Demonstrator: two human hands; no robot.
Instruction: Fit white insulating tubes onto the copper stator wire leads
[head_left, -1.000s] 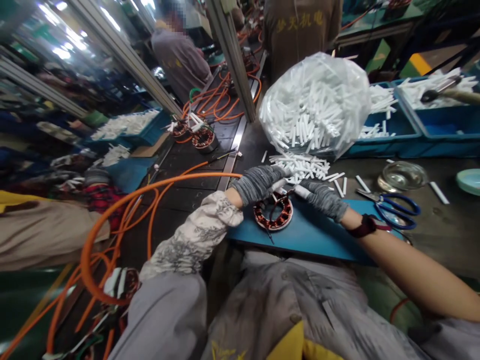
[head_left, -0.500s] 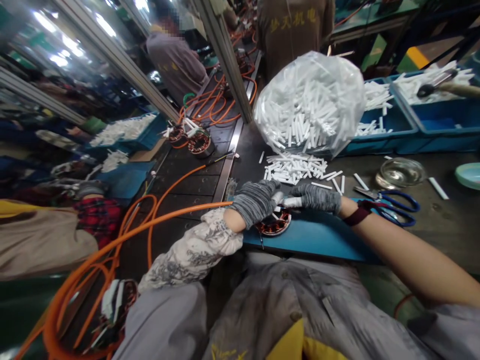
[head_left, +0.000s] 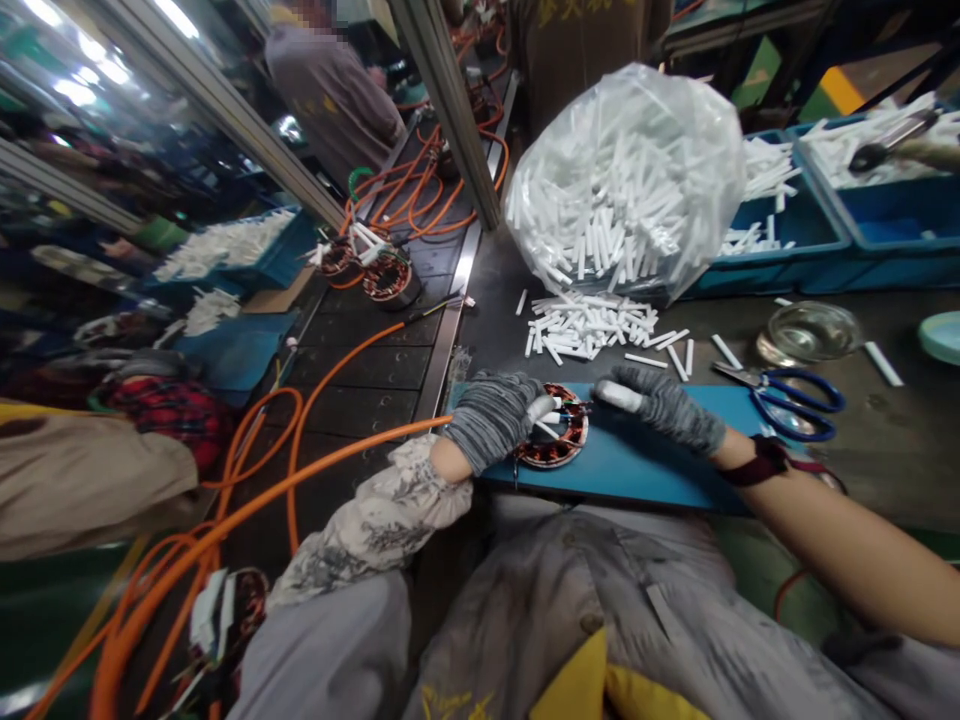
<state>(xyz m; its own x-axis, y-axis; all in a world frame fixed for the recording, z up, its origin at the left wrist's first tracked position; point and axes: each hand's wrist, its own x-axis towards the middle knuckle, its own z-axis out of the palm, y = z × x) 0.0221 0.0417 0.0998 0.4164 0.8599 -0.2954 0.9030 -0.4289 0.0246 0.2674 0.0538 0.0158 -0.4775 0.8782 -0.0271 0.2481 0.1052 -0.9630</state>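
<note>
One copper-wound ring (head_left: pixel 556 456) near mat (head_left: pixel 652 462) edge, room rightward, left hand (head_left: pixel 493 418), right hand (head_left: pixel 664 405) part-curled, grip contents unclear

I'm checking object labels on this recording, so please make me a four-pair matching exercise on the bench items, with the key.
1. copper-wound ring
2. scissors
3. plastic bag
4. glass bowl

A. just beyond the scissors
B. packed with white tubes
C. on the blue mat, at the left hand
D. blue-handled

Pairs: 1-C, 2-D, 3-B, 4-A
</note>
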